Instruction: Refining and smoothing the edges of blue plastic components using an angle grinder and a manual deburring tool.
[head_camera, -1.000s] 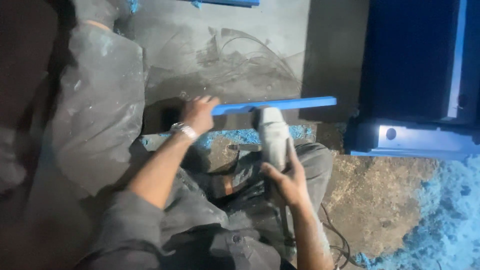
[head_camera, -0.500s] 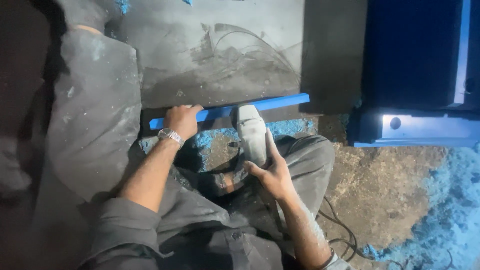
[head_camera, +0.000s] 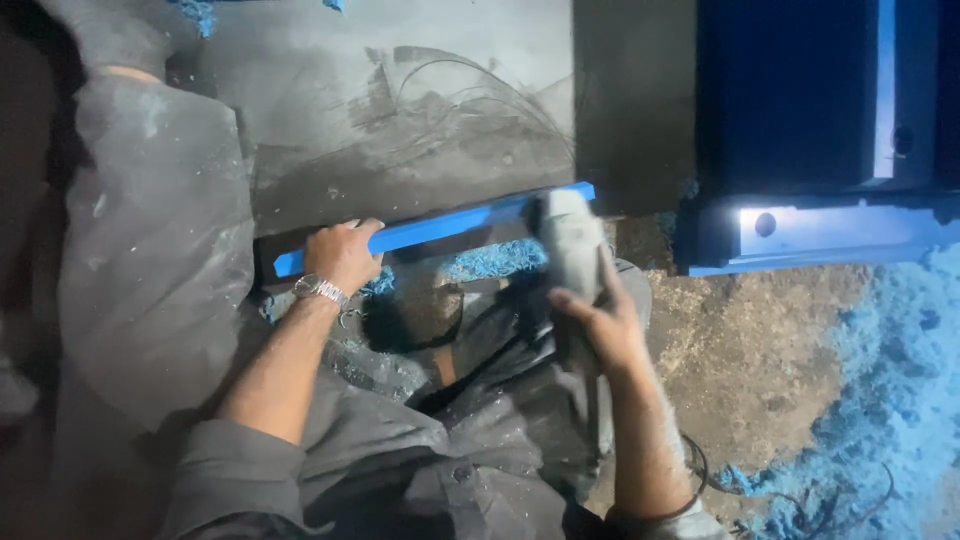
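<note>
A long blue bar (head_camera: 455, 222) lies across the edge of a grey slab (head_camera: 400, 110). My left hand (head_camera: 342, 254), with a metal wristwatch, grips the bar near its left end. My right hand (head_camera: 598, 322) holds a pale grey power tool (head_camera: 568, 243) whose head sits at the bar's right end. Part of the tool's body is hidden under my right hand.
Blue shavings (head_camera: 490, 262) lie below the bar and pile up at the right (head_camera: 890, 390). A dark blue machine body (head_camera: 800, 100) with a lit blue rail (head_camera: 830, 235) stands at upper right. A grey dusty sack (head_camera: 150, 250) sits at left. My legs fill the lower middle.
The blue bar has shifted left and lower in view along the slab's edge. My right hand has brought the tool up against the bar's right end. My left hand stays on the bar.
</note>
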